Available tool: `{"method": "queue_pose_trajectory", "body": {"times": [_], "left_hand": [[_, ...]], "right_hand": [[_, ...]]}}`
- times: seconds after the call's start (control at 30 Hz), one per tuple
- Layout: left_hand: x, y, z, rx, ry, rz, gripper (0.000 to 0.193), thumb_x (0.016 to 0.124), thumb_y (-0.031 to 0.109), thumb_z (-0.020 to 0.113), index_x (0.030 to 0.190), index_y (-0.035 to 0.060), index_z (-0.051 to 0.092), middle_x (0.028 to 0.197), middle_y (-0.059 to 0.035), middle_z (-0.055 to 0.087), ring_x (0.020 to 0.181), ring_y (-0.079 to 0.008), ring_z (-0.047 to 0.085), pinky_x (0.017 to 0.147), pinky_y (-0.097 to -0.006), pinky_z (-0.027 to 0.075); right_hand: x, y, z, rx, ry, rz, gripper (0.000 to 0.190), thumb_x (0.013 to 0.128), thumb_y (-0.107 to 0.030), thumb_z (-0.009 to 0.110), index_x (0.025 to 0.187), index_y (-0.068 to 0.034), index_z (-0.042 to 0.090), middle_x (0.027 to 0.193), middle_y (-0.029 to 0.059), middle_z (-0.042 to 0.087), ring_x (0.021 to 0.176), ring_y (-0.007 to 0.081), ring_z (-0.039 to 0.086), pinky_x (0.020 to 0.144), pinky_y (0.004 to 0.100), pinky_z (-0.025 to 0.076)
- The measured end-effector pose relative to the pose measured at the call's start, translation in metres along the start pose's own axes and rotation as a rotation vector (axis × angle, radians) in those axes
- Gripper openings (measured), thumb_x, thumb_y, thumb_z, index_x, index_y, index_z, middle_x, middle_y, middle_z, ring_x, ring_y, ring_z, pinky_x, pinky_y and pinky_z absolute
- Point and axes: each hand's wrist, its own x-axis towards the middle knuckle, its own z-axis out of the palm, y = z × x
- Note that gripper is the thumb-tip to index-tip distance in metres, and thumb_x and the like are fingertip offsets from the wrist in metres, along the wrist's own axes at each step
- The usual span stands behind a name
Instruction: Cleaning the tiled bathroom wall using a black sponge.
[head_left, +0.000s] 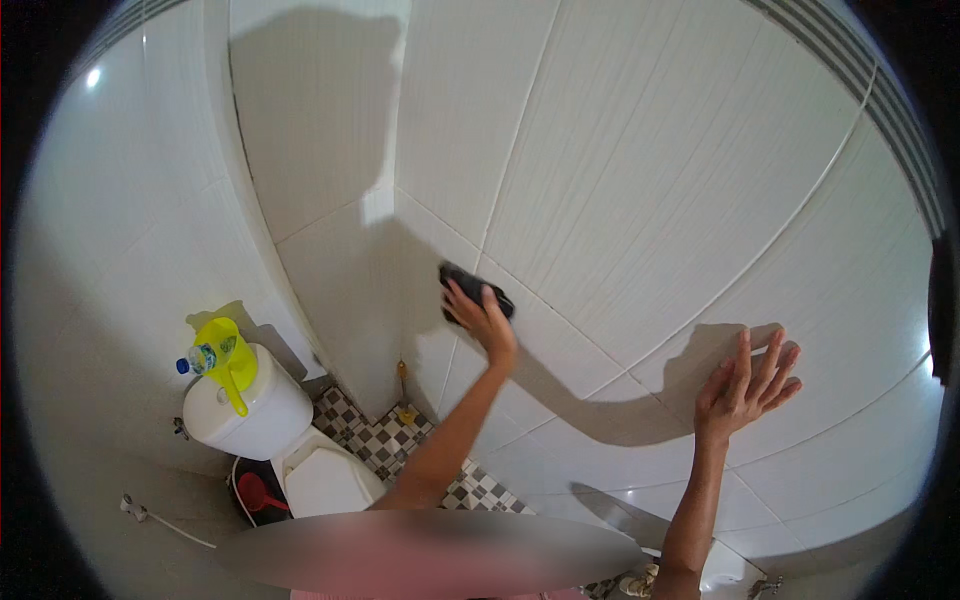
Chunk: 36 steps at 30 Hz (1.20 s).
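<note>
Near the middle of the view my left hand (484, 322) is closed around a black object (474, 289), perhaps a brush or scrubbing pad, held against or close to the white wall tiles (585, 202). Its edges are blurred and its exact kind cannot be told. At the right, my right hand (742, 394) holds nothing; its fingers are spread, with the palm towards the tiled wall. Both arms cast shadows on the tiles.
At the lower left stands a white toilet (330, 484). On its tank (277, 405) are a yellow-green dipper (244, 367) and a plastic bottle (201, 359). Below lies a red dipper (257, 491) in a dark container. A yellow-handled brush (405, 412) leans in the corner. A tap (766, 586) is at lower right.
</note>
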Motion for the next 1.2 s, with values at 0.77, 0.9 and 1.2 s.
{"method": "queue_pose_trajectory", "body": {"times": [0.77,0.9,1.2], "left_hand": [[-0.078,-0.007,0.008,-0.033,-0.053,-0.308,0.081,0.09,0.057,0.032,0.144,0.0032,0.006,0.149,-0.0241,0.003,0.136,-0.0437,0.001,0.109,-0.0529,0.0],[-0.047,0.084,0.005,-0.078,-0.155,0.13,0.076,0.091,0.049,0.04,0.145,0.0079,0.007,0.15,-0.0204,-0.001,0.136,-0.0432,-0.009,0.103,-0.0631,0.0],[-0.071,-0.042,-0.007,0.031,-0.138,0.962,0.07,0.085,0.044,0.045,0.141,0.0086,0.023,0.145,-0.0292,0.015,0.132,-0.0525,0.012,0.101,-0.0654,0.012]], "right_hand": [[-0.002,-0.002,0.003,0.005,-0.029,0.034,0.034,0.087,-0.018,0.051,0.12,-0.028,0.058,0.141,0.0045,0.038,0.137,0.0273,0.021,0.113,0.0458,-0.004],[0.001,-0.004,0.002,0.02,-0.023,0.043,0.034,0.088,-0.019,0.05,0.12,-0.028,0.057,0.142,0.0044,0.038,0.137,0.0276,0.022,0.113,0.0458,-0.004],[-0.006,0.002,0.002,-0.028,-0.045,0.018,0.035,0.087,-0.021,0.052,0.121,-0.026,0.057,0.141,0.0051,0.039,0.136,0.0287,0.022,0.112,0.0477,-0.003]]}}
